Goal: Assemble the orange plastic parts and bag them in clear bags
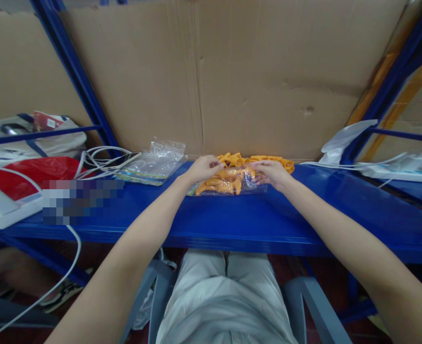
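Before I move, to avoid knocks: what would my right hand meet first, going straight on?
Your right hand would likely meet the clear bag of orange pieces first, though depth is unclear.

Blue table (pixel 228 224), smooth top. Near its middle lies a clear bag of orange pieces (pixel 221 185); loose orange pieces (pixel 268 158) sit just behind. To the left: clear plastic packaging (pixel 160 160), coiled white cables (pixel 99 155), red plastic (pixel 49 168), white power strip (pixel 17 212). Pixelated patch beside the strip, contents unreadable.

red cloth (pixel 58 169), coiled white cable (pixel 98 157), cardboard panel (pixel 261 71)
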### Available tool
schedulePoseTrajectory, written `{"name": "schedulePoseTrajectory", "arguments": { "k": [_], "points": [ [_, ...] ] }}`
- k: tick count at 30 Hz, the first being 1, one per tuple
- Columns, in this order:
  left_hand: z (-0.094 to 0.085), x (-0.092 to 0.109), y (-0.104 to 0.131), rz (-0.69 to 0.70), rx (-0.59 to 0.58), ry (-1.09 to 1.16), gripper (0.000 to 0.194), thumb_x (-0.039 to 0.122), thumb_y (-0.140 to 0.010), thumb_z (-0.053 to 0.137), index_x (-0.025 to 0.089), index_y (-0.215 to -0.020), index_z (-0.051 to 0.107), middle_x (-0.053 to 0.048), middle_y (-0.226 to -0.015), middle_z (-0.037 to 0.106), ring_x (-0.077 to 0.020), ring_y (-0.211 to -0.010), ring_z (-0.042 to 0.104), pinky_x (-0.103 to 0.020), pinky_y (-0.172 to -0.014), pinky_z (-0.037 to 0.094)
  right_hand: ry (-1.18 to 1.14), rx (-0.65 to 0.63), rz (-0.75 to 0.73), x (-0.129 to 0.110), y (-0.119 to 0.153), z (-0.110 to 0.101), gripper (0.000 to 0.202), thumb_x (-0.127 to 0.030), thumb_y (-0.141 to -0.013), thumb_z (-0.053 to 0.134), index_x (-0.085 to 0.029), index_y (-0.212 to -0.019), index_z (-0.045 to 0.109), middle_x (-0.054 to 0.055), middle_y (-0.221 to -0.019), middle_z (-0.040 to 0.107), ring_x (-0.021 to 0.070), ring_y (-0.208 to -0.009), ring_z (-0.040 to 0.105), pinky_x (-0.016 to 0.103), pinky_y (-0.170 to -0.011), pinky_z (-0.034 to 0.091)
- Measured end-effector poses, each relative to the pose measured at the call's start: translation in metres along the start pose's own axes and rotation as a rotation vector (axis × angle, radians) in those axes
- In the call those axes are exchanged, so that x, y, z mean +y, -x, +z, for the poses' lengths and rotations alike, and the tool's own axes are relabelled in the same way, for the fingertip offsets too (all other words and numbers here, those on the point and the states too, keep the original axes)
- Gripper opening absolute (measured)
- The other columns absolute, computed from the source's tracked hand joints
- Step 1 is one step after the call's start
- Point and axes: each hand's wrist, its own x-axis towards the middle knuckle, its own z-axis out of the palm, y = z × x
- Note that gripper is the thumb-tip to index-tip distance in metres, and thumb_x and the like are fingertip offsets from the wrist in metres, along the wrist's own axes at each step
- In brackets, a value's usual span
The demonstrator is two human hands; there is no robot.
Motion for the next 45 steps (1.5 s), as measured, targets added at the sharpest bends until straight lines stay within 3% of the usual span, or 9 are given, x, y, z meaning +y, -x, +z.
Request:
{"name": "schedulePoseTrajectory", "arguments": {
  "k": [9, 18, 26, 29, 32, 34, 36, 39, 45],
  "points": [
    [0.01, -0.013, -0.006, 0.27, 0.084, 0.142, 0.008, 0.017, -0.081, 0.061, 0.017, -0.077, 0.068, -0.004, -0.086, 0.069, -0.017, -0.085, 0.063, -0.034, -0.085, 0.047, -0.084, -0.092, 0.124, 0.008, -0.012, -0.002, 0.02, -0.002, -0.087, 0.053, -0.015, -0.073, 0.053, -0.001, -0.049, 0.057, 0.0066, -0.04, 0.051, 0.017, -0.044, 0.046],
    [0.01, -0.014, -0.009, 0.306, 0.219, 0.194, 0.009, 0.012, -0.081, 0.06, 0.017, -0.073, 0.062, -0.004, -0.087, 0.066, -0.0166, -0.087, 0.062, -0.034, -0.086, 0.047, -0.159, -0.175, 0.007, 0.015, -0.016, -0.002, 0.025, 0.009, -0.077, 0.057, -0.016, -0.076, 0.057, -0.003, -0.058, 0.061, 0.0061, -0.048, 0.055, 0.017, -0.054, 0.05],
    [0.006, -0.004, -0.005, 0.336, 0.19, 0.202, 0.008, 0.015, -0.082, 0.057, 0.017, -0.075, 0.06, -0.005, -0.088, 0.065, -0.0165, -0.088, 0.061, -0.032, -0.085, 0.047, -0.091, -0.298, 0.01, 0.024, -0.02, -0.005, 0.023, 0.004, -0.076, 0.059, -0.019, -0.08, 0.058, -0.002, -0.065, 0.066, 0.008, -0.056, 0.061, 0.019, -0.058, 0.05],
    [0.0, -0.003, -0.002, 0.237, 0.153, 0.119, 0.009, 0.021, -0.083, 0.056, 0.017, -0.078, 0.062, -0.005, -0.086, 0.066, -0.0165, -0.082, 0.061, -0.029, -0.078, 0.047, -0.067, -0.309, -0.005, 0.027, -0.024, -0.007, 0.021, 0.002, -0.077, 0.058, -0.018, -0.083, 0.058, -0.002, -0.066, 0.066, 0.0087, -0.058, 0.061, 0.02, -0.06, 0.05],
    [-0.01, -0.007, 0.001, -0.006, 0.086, -0.024, 0.023, 0.033, -0.086, 0.051, 0.016, -0.077, 0.064, -0.006, -0.076, 0.066, -0.0182, -0.072, 0.061, -0.029, -0.069, 0.046, -0.039, -0.306, -0.031, 0.029, -0.026, -0.007, 0.022, 0.0, -0.076, 0.059, -0.019, -0.087, 0.059, -0.001, -0.07, 0.066, 0.0097, -0.061, 0.062, 0.022, -0.063, 0.05],
    [-0.015, -0.008, 0.003, -0.17, -0.058, -0.064, 0.04, 0.043, -0.091, 0.043, 0.017, -0.067, 0.062, -0.008, -0.066, 0.064, -0.0196, -0.066, 0.061, -0.03, -0.064, 0.045, -0.023, -0.297, -0.038, 0.028, -0.026, -0.006, 0.023, 0.0, -0.076, 0.06, -0.019, -0.088, 0.058, -0.002, -0.071, 0.066, 0.0101, -0.062, 0.062, 0.022, -0.063, 0.05],
    [-0.018, -0.008, 0.006, -0.314, -0.296, -0.023, 0.058, 0.053, -0.094, 0.032, 0.017, -0.057, 0.058, -0.009, -0.056, 0.06, -0.0198, -0.057, 0.059, -0.031, -0.059, 0.045, -0.025, -0.3, -0.038, 0.027, -0.023, -0.005, 0.023, 0.0, -0.075, 0.059, -0.02, -0.087, 0.058, -0.002, -0.07, 0.066, 0.01, -0.061, 0.061, 0.022, -0.062, 0.05],
    [-0.018, -0.002, 0.01, -0.434, -0.56, 0.077, 0.071, 0.064, -0.094, 0.024, 0.017, -0.049, 0.055, -0.012, -0.05, 0.058, -0.0201, -0.05, 0.058, -0.032, -0.054, 0.047, -0.037, -0.311, -0.044, 0.023, -0.017, -0.003, 0.022, 0.001, -0.076, 0.057, -0.02, -0.085, 0.058, -0.002, -0.07, 0.066, 0.0094, -0.061, 0.061, 0.021, -0.062, 0.05],
    [-0.017, 0.006, 0.011, -0.408, -0.542, 0.25, 0.071, 0.064, -0.094, 0.019, 0.014, -0.068, 0.061, -0.014, -0.06, 0.062, -0.0179, -0.052, 0.06, -0.029, -0.052, 0.048, 0.029, -0.366, -0.002, 0.022, -0.016, -0.007, 0.017, -0.005, -0.076, 0.063, -0.02, -0.084, 0.059, -0.001, -0.071, 0.067, 0.0099, -0.06, 0.061, 0.02, -0.058, 0.049]
  ]
}}
